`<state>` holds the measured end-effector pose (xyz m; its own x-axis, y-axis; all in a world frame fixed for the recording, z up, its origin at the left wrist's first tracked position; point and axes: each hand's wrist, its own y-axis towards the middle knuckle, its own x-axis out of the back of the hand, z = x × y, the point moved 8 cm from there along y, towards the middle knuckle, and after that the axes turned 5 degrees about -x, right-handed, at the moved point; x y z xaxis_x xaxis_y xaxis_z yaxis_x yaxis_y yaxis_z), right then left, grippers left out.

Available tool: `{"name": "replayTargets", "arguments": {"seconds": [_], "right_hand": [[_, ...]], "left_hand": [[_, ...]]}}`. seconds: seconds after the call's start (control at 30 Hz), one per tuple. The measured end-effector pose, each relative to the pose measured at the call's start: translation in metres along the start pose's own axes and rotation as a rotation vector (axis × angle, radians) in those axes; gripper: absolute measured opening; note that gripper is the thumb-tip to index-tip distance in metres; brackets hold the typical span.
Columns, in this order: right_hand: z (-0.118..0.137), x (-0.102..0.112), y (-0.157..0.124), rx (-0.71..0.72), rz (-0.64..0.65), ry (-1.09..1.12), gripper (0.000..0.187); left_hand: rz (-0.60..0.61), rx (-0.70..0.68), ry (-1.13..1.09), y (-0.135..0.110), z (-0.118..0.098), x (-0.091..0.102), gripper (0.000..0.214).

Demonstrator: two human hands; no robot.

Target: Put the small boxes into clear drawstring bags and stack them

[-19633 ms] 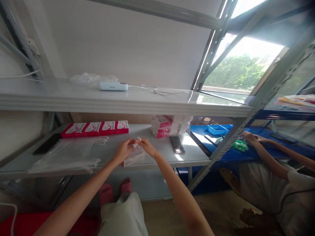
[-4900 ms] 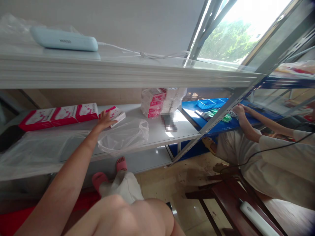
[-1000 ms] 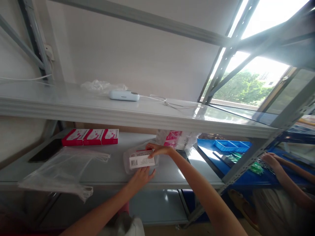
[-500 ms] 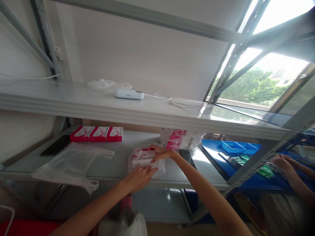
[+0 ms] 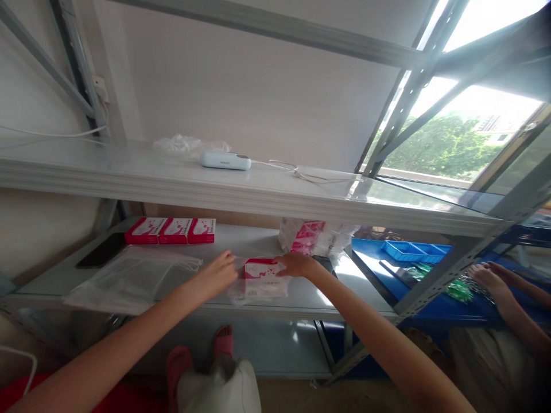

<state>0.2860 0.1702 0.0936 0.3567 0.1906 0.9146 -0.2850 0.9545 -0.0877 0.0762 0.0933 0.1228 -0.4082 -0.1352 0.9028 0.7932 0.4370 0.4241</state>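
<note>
A pink-and-white box [image 5: 262, 274] lies on the lower shelf, with a clear plastic bag [image 5: 236, 293] around it. At its right end, my right hand [image 5: 298, 265] is closed on the box, thumb and fingers at its edge. My left hand [image 5: 220, 271] is closed just left of the box, its fingers pinching the bag's edge. Behind my right hand stands another clear bag [image 5: 331, 238] with pink-and-white packs inside. Three similar boxes [image 5: 172, 230] sit in a row at the back left. A flat empty clear bag [image 5: 129, 278] lies in front of them.
A dark flat device [image 5: 101, 252] rests at the left; another dark flat object [image 5: 322, 264] is partly hidden behind my right wrist. A white device [image 5: 226, 160] with a cable lies on the upper shelf. At right, a co-worker's hands [image 5: 488, 278] are near blue trays [image 5: 415, 252].
My left hand has moved from the box's front up and left to the bag's edge. My right hand has slid to the box's right end. More of the box's top shows.
</note>
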Motion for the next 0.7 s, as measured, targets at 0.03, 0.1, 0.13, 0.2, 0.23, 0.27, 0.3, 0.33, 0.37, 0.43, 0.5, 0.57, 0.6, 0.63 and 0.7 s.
{"name": "replayTargets", "arguments": {"seconds": [0.03,0.1,0.13,0.2,0.23,0.27,0.3,0.33,0.37,0.43,0.5,0.57,0.6,0.63,0.7], "right_hand": [[0.0,0.006,0.0,-0.012,-0.007,-0.092,0.025],[0.004,0.018,0.0,0.017,-0.007,-0.263,0.021],[0.009,0.027,0.0,0.049,-0.049,-0.299,0.024],[0.019,0.046,0.001,0.109,-0.133,-0.325,0.025],[0.025,0.053,0.002,0.133,-0.156,-0.328,0.025],[0.03,0.058,0.003,0.152,-0.164,-0.327,0.025],[0.035,0.062,0.005,0.171,-0.168,-0.317,0.026],[0.041,0.065,0.005,0.188,-0.173,-0.295,0.026],[0.046,0.066,0.005,0.209,-0.186,-0.26,0.026],[0.053,0.069,-0.002,0.267,-0.274,-0.149,0.024],[0.048,0.068,-0.017,0.292,-0.44,0.003,0.03],[0.02,0.054,-0.035,0.21,-0.618,0.183,0.044],[-0.001,0.039,-0.041,0.106,-0.674,0.28,0.048],[-0.024,0.02,-0.046,-0.005,-0.694,0.376,0.052],[-0.063,-0.029,-0.047,-0.215,-0.597,0.564,0.059]], "left_hand": [[-0.042,0.024,-0.054,0.004,0.007,0.006,0.023],[-0.061,0.079,-0.144,0.016,0.022,0.014,0.027],[-0.041,0.1,-0.17,0.025,0.029,0.016,0.026],[0.016,0.102,-0.179,0.044,0.037,0.025,0.024],[0.036,0.079,-0.166,0.054,0.037,0.031,0.024],[0.05,0.044,-0.144,0.063,0.035,0.039,0.024],[0.055,0.007,-0.117,0.07,0.031,0.048,0.025],[0.049,-0.023,-0.091,0.074,0.026,0.056,0.026],[0.032,-0.043,-0.071,0.076,0.021,0.063,0.028],[-0.039,-0.049,-0.073,0.068,0.012,0.071,0.035],[-0.179,0.013,-0.14,0.044,0.012,0.066,0.049],[-0.39,0.19,-0.272,0.006,0.029,0.043,0.062],[-0.513,0.33,-0.374,-0.017,0.043,0.023,0.062],[-0.636,0.513,-0.483,-0.043,0.058,-0.003,0.058],[-0.718,0.911,-0.705,-0.084,0.076,-0.072,0.046]]}}
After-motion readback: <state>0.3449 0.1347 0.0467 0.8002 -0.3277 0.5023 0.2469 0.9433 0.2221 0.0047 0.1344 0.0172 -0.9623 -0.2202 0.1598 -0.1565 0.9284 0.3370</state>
